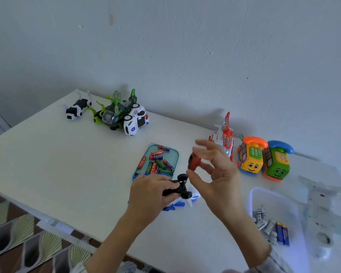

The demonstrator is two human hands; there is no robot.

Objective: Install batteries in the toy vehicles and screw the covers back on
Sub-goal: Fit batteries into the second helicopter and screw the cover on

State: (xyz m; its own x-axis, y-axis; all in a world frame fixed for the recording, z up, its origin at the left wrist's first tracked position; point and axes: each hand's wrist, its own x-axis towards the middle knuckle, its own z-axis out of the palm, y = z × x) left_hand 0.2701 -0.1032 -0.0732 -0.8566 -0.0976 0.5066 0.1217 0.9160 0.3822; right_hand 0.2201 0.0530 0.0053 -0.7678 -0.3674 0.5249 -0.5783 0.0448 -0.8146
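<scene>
Holding loose batteries (157, 161): teal tray (175, 154); clear tub (254, 196) likewise.

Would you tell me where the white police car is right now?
In the head view, the white police car lies at the table's far left, tipped against the green helicopter.

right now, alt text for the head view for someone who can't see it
Over a white table, the left hand grips a black wheeled toy chassis while the right hand pinches a red piece in its fingers. A teal tray of batteries lies just behind, with toy vehicles along the wall.
</scene>
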